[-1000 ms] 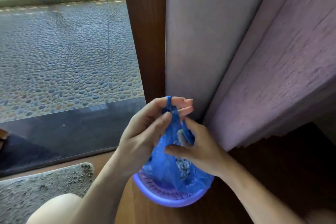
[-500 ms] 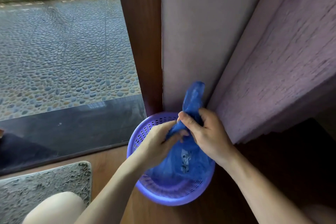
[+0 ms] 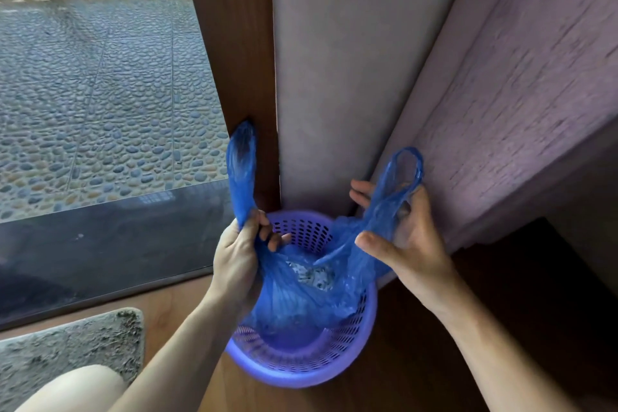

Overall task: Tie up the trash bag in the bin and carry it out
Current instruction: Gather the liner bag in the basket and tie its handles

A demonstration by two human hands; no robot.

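Note:
A blue plastic trash bag (image 3: pixel 301 304) sits inside a purple perforated bin (image 3: pixel 321 365) on the wooden floor, in the corner by the wall. Crumpled paper shows through the bag's mouth. My left hand (image 3: pixel 239 254) is closed around the bag's left handle loop, which sticks up above the fist. My right hand (image 3: pixel 404 241) holds the right handle loop between thumb and fingers, and that loop stands up to the right. The two handles are pulled apart over the bin.
A brown door frame (image 3: pixel 234 60) and a grey wall (image 3: pixel 341 77) rise right behind the bin. A pink curtain (image 3: pixel 518 94) hangs on the right. A grey mat (image 3: pixel 67 351) lies at lower left, my knee (image 3: pixel 77 388) beside it. A pebbled balcony floor (image 3: pixel 100 94) lies beyond the glass.
My hands were bunched together on the gathered bag top. They have moved apart, each now holding one handle loop, and the bag's mouth has spread over the bin.

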